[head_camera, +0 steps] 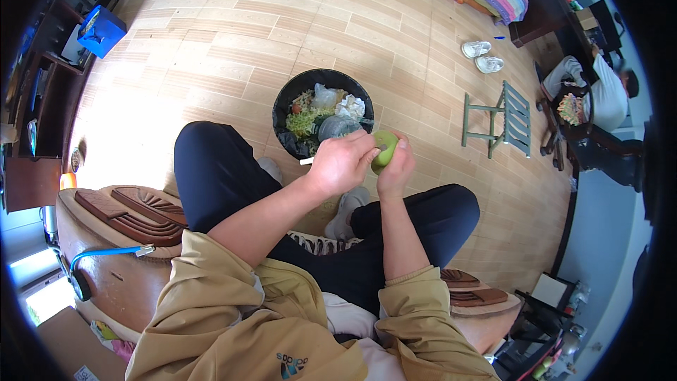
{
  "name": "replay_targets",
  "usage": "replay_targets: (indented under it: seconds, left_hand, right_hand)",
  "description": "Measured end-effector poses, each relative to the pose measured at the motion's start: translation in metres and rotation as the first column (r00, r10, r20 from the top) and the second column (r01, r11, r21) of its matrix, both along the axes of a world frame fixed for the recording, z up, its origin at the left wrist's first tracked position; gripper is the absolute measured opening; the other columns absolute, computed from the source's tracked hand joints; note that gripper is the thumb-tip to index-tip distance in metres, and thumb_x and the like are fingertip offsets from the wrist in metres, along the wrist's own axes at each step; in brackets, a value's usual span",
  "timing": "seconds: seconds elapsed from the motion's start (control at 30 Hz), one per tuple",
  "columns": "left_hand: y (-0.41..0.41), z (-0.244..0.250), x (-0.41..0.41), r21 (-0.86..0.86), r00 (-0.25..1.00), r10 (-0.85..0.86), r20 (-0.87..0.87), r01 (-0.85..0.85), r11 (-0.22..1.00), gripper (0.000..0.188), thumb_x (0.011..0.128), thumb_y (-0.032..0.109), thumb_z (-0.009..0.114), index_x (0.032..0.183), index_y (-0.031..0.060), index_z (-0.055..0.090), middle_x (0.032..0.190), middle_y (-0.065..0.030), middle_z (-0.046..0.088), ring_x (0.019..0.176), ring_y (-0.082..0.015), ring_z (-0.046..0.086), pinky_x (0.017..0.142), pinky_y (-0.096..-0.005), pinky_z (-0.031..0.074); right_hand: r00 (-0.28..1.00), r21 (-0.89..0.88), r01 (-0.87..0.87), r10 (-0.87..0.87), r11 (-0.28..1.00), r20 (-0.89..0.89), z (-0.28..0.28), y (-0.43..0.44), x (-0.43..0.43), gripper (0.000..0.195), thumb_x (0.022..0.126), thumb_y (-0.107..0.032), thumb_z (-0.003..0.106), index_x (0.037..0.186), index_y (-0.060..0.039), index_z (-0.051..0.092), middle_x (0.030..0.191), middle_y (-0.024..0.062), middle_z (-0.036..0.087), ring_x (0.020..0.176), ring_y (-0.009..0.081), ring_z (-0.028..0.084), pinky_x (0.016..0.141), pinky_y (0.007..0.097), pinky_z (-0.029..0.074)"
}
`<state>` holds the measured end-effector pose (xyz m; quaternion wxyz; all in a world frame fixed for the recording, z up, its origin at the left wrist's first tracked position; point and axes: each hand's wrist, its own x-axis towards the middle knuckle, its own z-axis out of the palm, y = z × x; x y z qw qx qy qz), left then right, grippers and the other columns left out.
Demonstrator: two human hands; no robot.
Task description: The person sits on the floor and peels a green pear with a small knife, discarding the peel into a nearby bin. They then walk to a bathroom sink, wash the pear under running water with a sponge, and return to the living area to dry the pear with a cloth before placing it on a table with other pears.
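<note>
My left hand [338, 165] is closed around a slim tool with a pale handle [306, 161], whose end pokes out behind my fist. Its working end is hidden, so I cannot tell whether it is a knife or a peeler. A round green fruit [387, 147] sits in my right hand [396, 169], with the left fingertips against its near side. A dark spot shows on the fruit's skin. Just beyond my hands stands a round bin [280, 90] lined with a black bag. Inside it lie a clear plastic container [339, 127], crumpled white paper [351, 106] and green food scraps [307, 121].
A green folding stool [515, 119] and white shoes [482, 56] stand on the tiled floor [222, 58] to the right. Another person [608, 90] sits in a chair at the far right. Carved wooden armrests [143, 211] flank me, with blue-banded headphones [106, 251] on the left one.
</note>
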<state>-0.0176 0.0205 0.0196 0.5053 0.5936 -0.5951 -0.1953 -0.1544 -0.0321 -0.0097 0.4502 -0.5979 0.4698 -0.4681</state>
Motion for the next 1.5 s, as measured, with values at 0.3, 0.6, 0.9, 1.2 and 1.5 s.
replay_targets:
  seconds: [0.3,0.6,0.9,1.2,1.5]
  left_hand:
    - [0.000,-0.002,-0.002,0.002,0.997,0.025,0.073,-0.025,1.000,0.008,0.088,0.010,0.065,0.084,0.0055,0.060,0.080,-0.0141,0.061,0.073,-0.0362,0.063,0.060,-0.0427,0.051]
    - [0.000,-0.003,-0.005,0.007,0.994,0.030,0.103,-0.031,0.999,0.008,0.087,0.009,0.065,0.082,0.0063,0.060,0.078,-0.0134,0.060,0.071,-0.0365,0.063,0.058,-0.0424,0.051]
    - [-0.007,-0.007,-0.002,-0.116,0.977,0.098,0.187,-0.078,0.990,0.012,0.084,0.009,0.068,0.079,0.0064,0.057,0.076,-0.0111,0.058,0.065,-0.0323,0.063,0.053,-0.0405,0.051]
    - [-0.004,-0.005,-0.012,-0.102,0.958,0.058,0.281,-0.031,0.994,0.015,0.083,0.010,0.068,0.076,0.0076,0.055,0.072,-0.0081,0.054,0.061,-0.0297,0.062,0.050,-0.0395,0.050]
    - [-0.009,-0.010,-0.006,-0.128,0.936,0.088,0.341,-0.046,0.991,0.014,0.081,0.011,0.067,0.074,0.0088,0.055,0.072,-0.0074,0.056,0.060,-0.0276,0.063,0.048,-0.0382,0.050]
  right_hand:
    - [1.000,0.006,0.020,-0.020,1.000,-0.024,0.005,0.004,0.001,0.044,0.102,-0.030,0.036,0.106,0.0044,0.065,0.095,0.0125,0.068,0.088,0.0203,0.063,0.080,0.0327,0.050]
    - [0.999,0.042,0.022,-0.024,0.999,0.041,-0.011,-0.001,-0.003,0.047,0.104,-0.031,0.034,0.106,0.0047,0.064,0.097,0.0125,0.068,0.089,0.0204,0.063,0.080,0.0330,0.050]
    - [0.981,0.183,0.080,-0.110,0.980,0.159,-0.010,-0.001,0.005,0.048,0.104,-0.032,0.033,0.106,0.0038,0.066,0.095,0.0113,0.069,0.086,0.0198,0.064,0.079,0.0328,0.050]
    - [0.904,0.451,0.103,-0.273,0.887,0.330,-0.027,0.003,0.011,0.045,0.102,-0.035,0.037,0.101,-0.0020,0.067,0.096,0.0075,0.067,0.086,0.0181,0.062,0.078,0.0322,0.049]
    - [0.945,0.418,0.107,-0.222,0.902,0.239,-0.028,0.003,0.013,0.044,0.102,-0.036,0.037,0.101,-0.0032,0.067,0.095,0.0067,0.066,0.086,0.0176,0.061,0.078,0.0330,0.048]
